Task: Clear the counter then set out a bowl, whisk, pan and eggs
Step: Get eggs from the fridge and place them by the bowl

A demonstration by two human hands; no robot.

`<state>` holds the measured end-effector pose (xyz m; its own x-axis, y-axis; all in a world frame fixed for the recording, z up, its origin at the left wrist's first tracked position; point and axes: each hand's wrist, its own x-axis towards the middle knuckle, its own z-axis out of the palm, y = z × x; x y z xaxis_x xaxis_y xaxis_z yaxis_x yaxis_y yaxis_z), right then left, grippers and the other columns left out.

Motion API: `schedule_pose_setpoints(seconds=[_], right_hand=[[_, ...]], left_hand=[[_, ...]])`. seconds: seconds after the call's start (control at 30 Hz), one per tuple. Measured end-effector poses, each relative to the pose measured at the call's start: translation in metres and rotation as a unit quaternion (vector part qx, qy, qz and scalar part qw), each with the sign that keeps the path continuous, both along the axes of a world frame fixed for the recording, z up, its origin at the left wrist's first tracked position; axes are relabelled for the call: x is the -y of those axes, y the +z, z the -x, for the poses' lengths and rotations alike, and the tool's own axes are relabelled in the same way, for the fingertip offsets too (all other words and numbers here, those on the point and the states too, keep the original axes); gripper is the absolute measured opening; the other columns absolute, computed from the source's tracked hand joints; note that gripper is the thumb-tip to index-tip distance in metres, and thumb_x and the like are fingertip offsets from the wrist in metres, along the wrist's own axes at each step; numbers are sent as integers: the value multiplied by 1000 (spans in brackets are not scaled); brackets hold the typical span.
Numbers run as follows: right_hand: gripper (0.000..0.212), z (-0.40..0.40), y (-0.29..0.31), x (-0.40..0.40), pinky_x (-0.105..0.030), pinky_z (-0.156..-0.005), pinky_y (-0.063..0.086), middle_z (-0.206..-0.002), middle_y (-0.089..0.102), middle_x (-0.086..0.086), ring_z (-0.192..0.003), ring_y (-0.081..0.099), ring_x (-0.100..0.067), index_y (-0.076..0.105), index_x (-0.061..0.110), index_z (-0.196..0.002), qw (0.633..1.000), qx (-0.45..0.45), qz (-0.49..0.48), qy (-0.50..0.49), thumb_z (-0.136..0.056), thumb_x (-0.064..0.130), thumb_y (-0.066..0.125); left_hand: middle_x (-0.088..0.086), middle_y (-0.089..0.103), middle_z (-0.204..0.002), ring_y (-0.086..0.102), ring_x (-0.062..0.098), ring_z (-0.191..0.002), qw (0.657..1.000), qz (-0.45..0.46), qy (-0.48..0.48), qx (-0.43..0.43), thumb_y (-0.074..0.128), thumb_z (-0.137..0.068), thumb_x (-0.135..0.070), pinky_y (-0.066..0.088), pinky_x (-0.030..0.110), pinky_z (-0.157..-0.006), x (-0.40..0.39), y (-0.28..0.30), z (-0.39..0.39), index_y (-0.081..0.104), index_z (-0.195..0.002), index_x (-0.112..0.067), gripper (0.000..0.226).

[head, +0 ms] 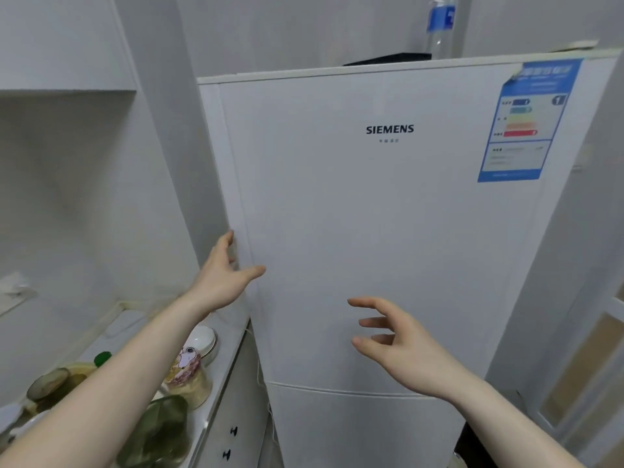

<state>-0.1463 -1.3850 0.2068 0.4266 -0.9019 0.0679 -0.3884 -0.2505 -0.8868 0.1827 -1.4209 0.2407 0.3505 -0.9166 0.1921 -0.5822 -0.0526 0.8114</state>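
Eggs: none visible, my guess is they sit inside the fridge (388,214), whose upper door is closed.

Head view: left hand (224,275) is at the door's left edge, fingers reaching round the side, thumb spread across the front; holding nothing, whether it grips the edge I cannot tell. Right hand (391,336) hovers in front of the door, fingers loosely spread, empty, apparently not touching.

Bench (233,327) at lower left is crowded, so clearing looks unfinished: white bowl (202,339) near the fridge-side edge, patterned cup (185,366) just beside it, green glass dish (165,430) nearer the camera.

Risks:
- left forearm passes right above those items; pulling back could sweep the bowl or cup off.
- clear bottle (439,28) stands on top of the fridge; a hard yank might topple it.
- door swing direction unclear; fingers at the seam could slip.
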Motion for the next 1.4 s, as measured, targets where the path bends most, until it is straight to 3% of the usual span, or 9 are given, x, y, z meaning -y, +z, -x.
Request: schedule_pose_setpoints(seconds=[0.17, 0.4, 0.53, 0.63, 0.73, 0.93, 1.03, 1.17, 1.4], right_hand=[[45, 18, 20, 46, -9, -87, 47, -125, 54, 24, -115, 60, 3, 55, 52, -127, 1000, 12, 21, 18, -95, 24, 70], [45, 18, 30, 83, -5, -86, 45, -126, 54, 25, -111, 54, 16, 55, 52, -127, 998, 8, 44, 53, -95, 25, 70], [46, 9, 25, 96, -13, -92, 50, -131, 56, 23, -116, 55, 12, 57, 49, -128, 996, 9, 51, 67, -93, 23, 72], [47, 5, 16, 100, -23, -99, 52, -133, 57, 25, -118, 56, 10, 57, 49, -127, 996, 12, 50, 70, -92, 23, 73], [47, 1, 12, 101, -26, -100, 53, -133, 57, 24, -118, 56, 9, 58, 49, -127, 996, 11, 49, 69, -91, 23, 73], [46, -9, 10, 89, -22, -98, 52, -132, 56, 25, -117, 55, 12, 57, 50, -128, 997, 1, 43, 71, -92, 25, 72], [45, -14, 10, 78, -18, -97, 51, -131, 57, 25, -117, 54, 13, 57, 51, -127, 997, -2, 37, 68, -93, 26, 71], [45, -24, 13, 57, -10, -89, 47, -129, 57, 24, -115, 54, 15, 56, 51, -128, 997, -4, 30, 66, -93, 27, 71], [43, -44, 25, -12, -14, -89, 49, -124, 58, 26, -113, 62, 3, 57, 55, -125, 999, 15, 23, 42, -94, 28, 72]], left_hand=[[-18, 48, -132, 52, 7, -119, 993, 72, 24, -96, 81, -86, -30, 39, 26, -100, 34, 10, 16, 29, -153, -24, 85], [-3, 61, -132, 61, 11, -114, 987, 71, 50, -132, 77, -88, -43, 47, 30, -96, 66, 5, -5, 49, -137, -15, 63], [1, 61, -131, 62, 12, -113, 986, 74, 52, -143, 65, -99, -29, 47, 29, -96, 73, -4, -10, 46, -134, -10, 43], [-1, 64, -128, 63, 3, -107, 985, 77, 41, -151, 61, -101, -26, 50, 28, -95, 75, -6, -8, 46, -134, -10, 39], [-3, 65, -127, 64, 4, -108, 984, 80, 40, -155, 61, -101, -26, 50, 25, -91, 77, -9, -11, 45, -134, -11, 39], [-6, 67, -119, 66, 1, -101, 982, 73, 38, -170, 63, -100, -24, 53, 16, -81, 75, -6, -12, 46, -130, -12, 36], [-8, 67, -117, 66, -2, -97, 980, 79, 31, -180, 64, -100, -23, 54, 23, -88, 68, -7, -12, 47, -126, -14, 33], [-11, 68, -118, 69, -4, -96, 979, 76, 9, -188, 65, -99, -28, 53, 16, -78, 46, -10, -14, 47, -126, -16, 35], [-3, 71, -120, 70, 10, -106, 978, 75, -27, -191, 66, -98, -26, 56, 27, -88, -10, -11, -15, 50, -120, -13, 30]])
